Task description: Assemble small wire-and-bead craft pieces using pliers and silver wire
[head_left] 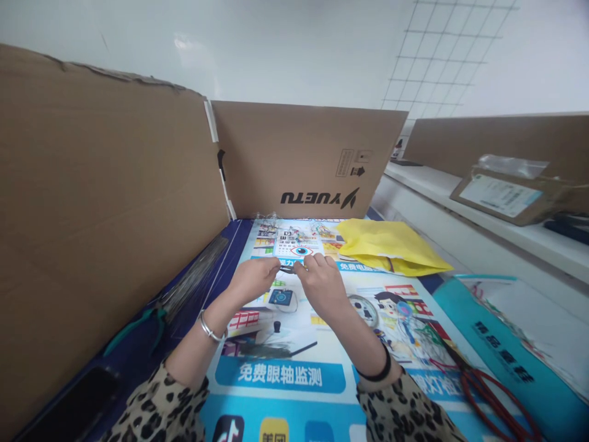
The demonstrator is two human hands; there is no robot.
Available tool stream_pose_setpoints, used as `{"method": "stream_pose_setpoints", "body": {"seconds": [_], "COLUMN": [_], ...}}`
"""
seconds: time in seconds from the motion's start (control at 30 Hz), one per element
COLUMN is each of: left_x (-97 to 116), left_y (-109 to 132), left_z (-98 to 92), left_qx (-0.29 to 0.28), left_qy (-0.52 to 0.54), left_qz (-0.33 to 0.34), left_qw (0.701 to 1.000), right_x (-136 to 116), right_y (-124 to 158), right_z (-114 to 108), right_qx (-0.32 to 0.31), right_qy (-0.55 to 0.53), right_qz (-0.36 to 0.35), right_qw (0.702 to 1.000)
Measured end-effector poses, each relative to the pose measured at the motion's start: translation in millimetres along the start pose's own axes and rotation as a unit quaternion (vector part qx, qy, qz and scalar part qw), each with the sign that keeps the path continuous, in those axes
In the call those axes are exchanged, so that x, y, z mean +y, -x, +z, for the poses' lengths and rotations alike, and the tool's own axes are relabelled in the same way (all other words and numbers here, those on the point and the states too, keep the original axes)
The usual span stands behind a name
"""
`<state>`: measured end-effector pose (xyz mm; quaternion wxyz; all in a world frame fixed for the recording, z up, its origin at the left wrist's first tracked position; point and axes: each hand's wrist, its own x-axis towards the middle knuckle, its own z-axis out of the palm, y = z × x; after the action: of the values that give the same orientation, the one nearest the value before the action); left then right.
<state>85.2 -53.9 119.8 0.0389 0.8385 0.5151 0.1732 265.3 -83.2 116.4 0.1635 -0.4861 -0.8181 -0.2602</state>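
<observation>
Over the printed sheet (276, 405), my left hand (254, 276) and my right hand (321, 283) are close together with their fingers pinched. Between the fingertips runs a small, thin dark piece (288, 269), held from both sides. Its kind is too small to make out, and the fingers cover its ends. Some clear, thin items (271, 222) lie beyond the hands at the far end of the sheet.
Cardboard panels (257, 153) stand at the left and back. Teal-handled pliers (159, 316) and a bundle of thin wires (197, 273) lie left, near a dark flat object (69, 405). A yellow bag (391, 242), red-handled scissors (490, 393) and a teal package (501, 350) lie right.
</observation>
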Motion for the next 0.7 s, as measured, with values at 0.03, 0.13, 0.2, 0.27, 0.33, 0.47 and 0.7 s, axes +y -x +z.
{"method": "stream_pose_setpoints", "body": {"seconds": [0.03,0.13,0.2,0.27,0.33,0.47,0.7], "left_x": [0.4,1.1,1.0,0.2,-1.3,-5.7,-9.8], "left_y": [-0.1,-0.2,-0.2,-0.6,-1.4,-4.4,-7.3], "left_z": [0.7,3.4,5.8,9.1,13.4,23.6,35.0], "left_qx": [-0.003,-0.013,-0.020,-0.025,-0.028,-0.040,-0.068], "left_qy": [-0.004,-0.028,-0.049,-0.061,-0.064,-0.054,-0.038], "left_qz": [0.001,0.008,0.013,0.017,0.023,0.036,0.042], "left_qw": [1.000,0.999,0.998,0.998,0.997,0.997,0.996], "right_x": [0.0,-0.2,-0.3,-0.5,-0.6,-0.5,2.4], "right_y": [0.1,0.7,1.3,1.9,2.4,3.2,5.1], "right_z": [-0.5,-1.5,-1.6,-0.9,0.5,6.3,18.9], "right_qx": [-0.004,-0.019,-0.028,-0.035,-0.041,-0.056,-0.090], "right_qy": [0.000,0.001,0.003,0.004,0.002,-0.007,-0.021], "right_qz": [-0.002,-0.010,-0.015,-0.017,-0.020,-0.026,-0.039], "right_qw": [1.000,1.000,0.999,0.999,0.999,0.998,0.995]}}
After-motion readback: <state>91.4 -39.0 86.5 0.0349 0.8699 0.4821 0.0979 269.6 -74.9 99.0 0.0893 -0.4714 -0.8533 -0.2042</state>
